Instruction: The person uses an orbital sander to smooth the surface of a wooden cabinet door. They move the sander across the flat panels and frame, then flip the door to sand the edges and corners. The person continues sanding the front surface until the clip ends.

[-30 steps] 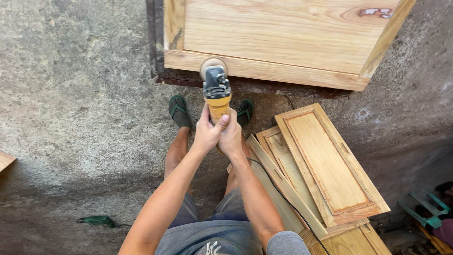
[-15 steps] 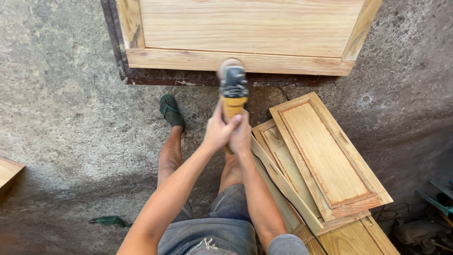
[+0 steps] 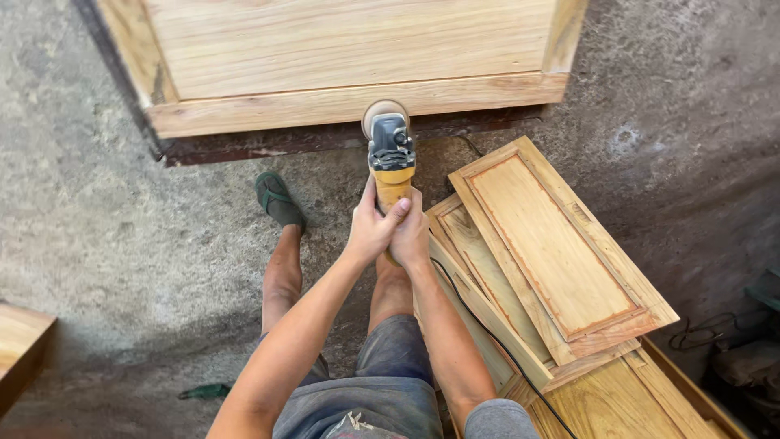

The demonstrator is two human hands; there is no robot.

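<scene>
The rough grey concrete floor [image 3: 122, 228] fills most of the view. Ahead of the fingers, a large pale wooden panel with a raised frame [image 3: 349, 57] lies across the top, resting on a dark reddish base [image 3: 268, 142]. To the right of the fingers, a stack of smaller rectangular wooden cabinet doors with recessed centres [image 3: 552, 252] lies on the floor, the top one angled across those beneath.

Below the fingers, the person's bare legs and grey shorts [image 3: 382, 382] are visible; a dark green sandal [image 3: 279, 199] sits on the foot to the left of the fingers. The corner of a wooden board [image 3: 20, 341] shows well to the left, and a small green-handled object [image 3: 203, 391] lies on the floor behind and to the left.

The yellow and black handheld angle grinder [image 3: 391, 158] projects forward from the fingers, its round disc head touching the lower edge of the large panel. A black cord [image 3: 487, 325] trails back past the right forearm.

The left hand [image 3: 372, 232] and right hand [image 3: 411, 236] sit side by side, fingers wrapped closed around the yellow grinder body, thumbs on top.
</scene>
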